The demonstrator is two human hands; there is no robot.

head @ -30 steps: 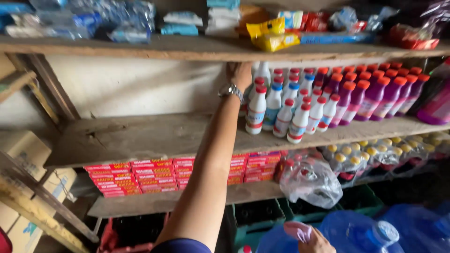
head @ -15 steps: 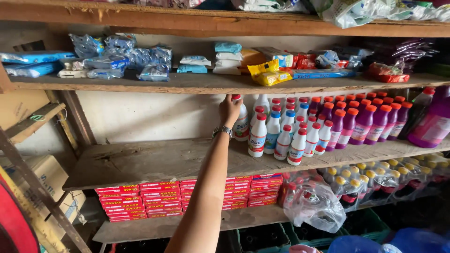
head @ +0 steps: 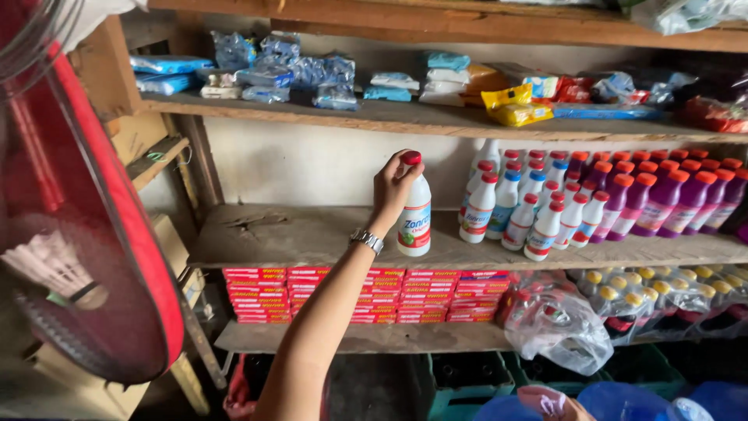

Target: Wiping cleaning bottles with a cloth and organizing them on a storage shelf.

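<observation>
On the bare wooden middle shelf (head: 280, 238) of a stockroom, the left hand (head: 392, 185) has fingers clamped on a white bleach bottle (head: 414, 210), upright, red cap up.

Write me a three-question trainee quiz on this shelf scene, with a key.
1. True or false: the white bottle with the red cap, held in the grip of the left hand, lies on its side.
2. What fills the shelf just below that bottle? A) stacked red boxes B) purple bottles C) blue packets
3. What is worn on the wrist of the arm that holds the bottle?

Key
1. False: it stands upright, with the fingers around its neck and cap.
2. A: the red boxes sit in rows under the middle shelf.
3. A metal wristwatch.
</observation>
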